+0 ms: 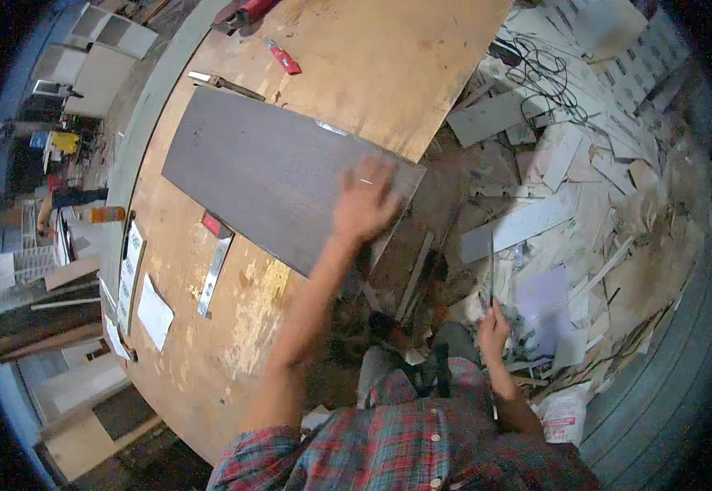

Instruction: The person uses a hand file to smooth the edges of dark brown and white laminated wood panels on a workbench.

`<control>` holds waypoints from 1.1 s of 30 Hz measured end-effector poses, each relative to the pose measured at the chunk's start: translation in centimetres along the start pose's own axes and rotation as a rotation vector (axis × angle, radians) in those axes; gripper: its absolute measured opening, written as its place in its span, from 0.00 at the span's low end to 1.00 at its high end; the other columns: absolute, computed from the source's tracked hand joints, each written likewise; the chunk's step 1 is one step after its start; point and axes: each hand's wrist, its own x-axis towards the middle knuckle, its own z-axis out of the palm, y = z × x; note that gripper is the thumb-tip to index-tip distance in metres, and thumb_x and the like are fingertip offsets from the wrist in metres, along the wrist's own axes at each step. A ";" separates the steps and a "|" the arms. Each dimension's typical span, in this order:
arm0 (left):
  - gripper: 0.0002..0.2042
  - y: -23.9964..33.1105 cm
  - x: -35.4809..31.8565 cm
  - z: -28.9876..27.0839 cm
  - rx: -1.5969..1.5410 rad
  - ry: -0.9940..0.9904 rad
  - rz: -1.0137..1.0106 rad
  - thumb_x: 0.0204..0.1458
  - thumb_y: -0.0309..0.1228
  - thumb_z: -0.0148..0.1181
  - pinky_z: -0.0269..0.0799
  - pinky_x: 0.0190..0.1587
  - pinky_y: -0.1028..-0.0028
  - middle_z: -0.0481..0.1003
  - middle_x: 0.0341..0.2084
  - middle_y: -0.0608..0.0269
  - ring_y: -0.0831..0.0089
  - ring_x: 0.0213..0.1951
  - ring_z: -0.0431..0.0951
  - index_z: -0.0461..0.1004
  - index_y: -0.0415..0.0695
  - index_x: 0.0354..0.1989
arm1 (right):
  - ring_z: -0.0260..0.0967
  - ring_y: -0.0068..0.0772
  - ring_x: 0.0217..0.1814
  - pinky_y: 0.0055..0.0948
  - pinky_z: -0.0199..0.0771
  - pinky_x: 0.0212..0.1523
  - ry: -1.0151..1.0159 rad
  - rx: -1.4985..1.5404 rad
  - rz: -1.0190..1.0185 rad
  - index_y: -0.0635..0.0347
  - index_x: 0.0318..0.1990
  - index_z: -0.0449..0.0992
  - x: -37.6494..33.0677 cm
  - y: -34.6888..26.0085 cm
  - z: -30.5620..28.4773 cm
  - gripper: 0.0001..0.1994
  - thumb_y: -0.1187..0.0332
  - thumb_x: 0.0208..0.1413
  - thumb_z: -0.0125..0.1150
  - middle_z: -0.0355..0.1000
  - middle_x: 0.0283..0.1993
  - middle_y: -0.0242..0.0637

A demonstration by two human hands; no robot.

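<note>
A dark grey rectangular board lies slantwise on the wooden worktable, its right end reaching past the table's edge. My left hand is over the right end of this board with its fingers spread, somewhat smeared by motion; whether it touches the surface I cannot tell. Off to the right, beyond the table, my right hand is closed around a long, thin grey bar-like tool that points away from me. The exact kind of tool does not show.
On the worktable lie a red utility knife, a flat tool with a metal end, a square with a red handle and white paper. Offcuts and a coiled black cable cover the floor at right.
</note>
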 end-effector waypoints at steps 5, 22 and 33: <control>0.28 15.7 -9.2 4.4 -0.524 -0.171 0.389 0.51 0.40 0.62 0.58 0.68 0.44 0.68 0.63 0.48 0.48 0.68 0.63 0.70 0.42 0.61 | 0.62 0.20 0.27 0.27 0.66 0.28 -0.017 0.020 -0.051 0.64 0.65 0.71 4.2 -0.2 -3.1 0.21 0.63 0.70 0.52 0.72 0.32 0.30; 0.06 2.8 -24.3 -4.2 0.109 0.095 -0.103 0.53 0.33 0.64 0.69 0.51 0.58 0.75 0.37 0.61 0.59 0.45 0.76 0.78 0.49 0.36 | 0.59 0.18 0.13 0.24 0.61 0.14 -0.139 0.403 -0.095 0.57 0.68 0.68 6.9 -17.2 6.2 0.23 0.63 0.67 0.58 0.62 0.21 0.23; 0.19 -16.9 -24.0 -11.2 -0.110 0.500 -0.660 0.55 0.37 0.59 0.71 0.52 0.53 0.75 0.51 0.46 0.46 0.52 0.74 0.74 0.47 0.55 | 0.65 0.24 0.27 0.26 0.68 0.24 -0.117 0.437 0.098 0.53 0.41 0.62 -1.0 -20.6 21.0 0.20 0.54 0.60 0.69 0.66 0.35 0.31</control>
